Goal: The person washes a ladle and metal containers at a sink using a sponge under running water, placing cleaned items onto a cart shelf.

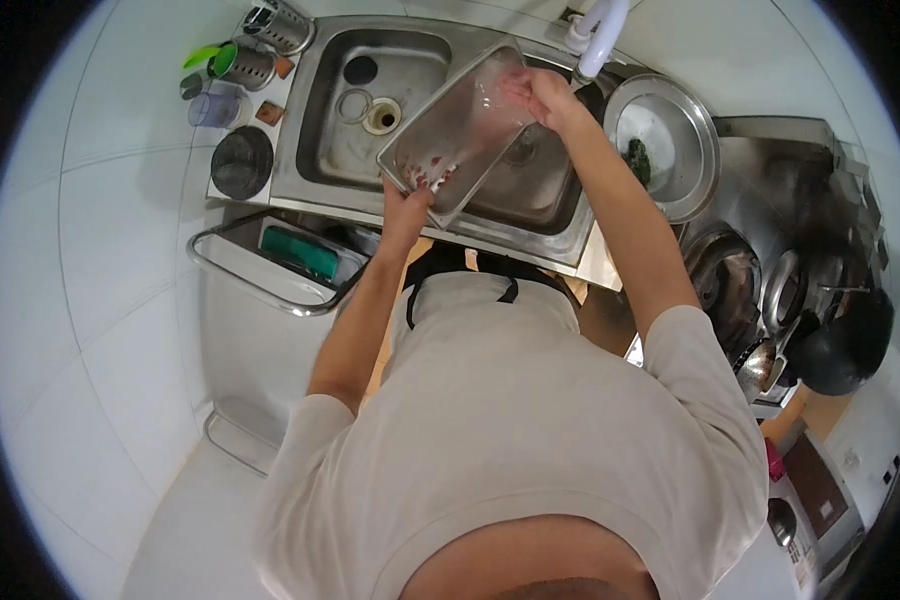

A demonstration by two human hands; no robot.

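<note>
A rectangular steel tray (455, 125) is tilted over the double steel sink (330, 110), with small reddish bits lying at its lower corner. My left hand (407, 198) grips that near lower edge of the tray. At the tray's far end my right hand (536, 93) reaches in, fingers spread on the inner surface, just below the white faucet (598, 38). Whether water is running I cannot tell.
A round steel bowl (670, 140) with green leaves sits right of the sink. Utensil holders (260, 45) and a dark round lid (241, 161) stand at the left. A steel rack (270, 270) hangs below the counter. Pots and a wok (840, 340) crowd the stove at right.
</note>
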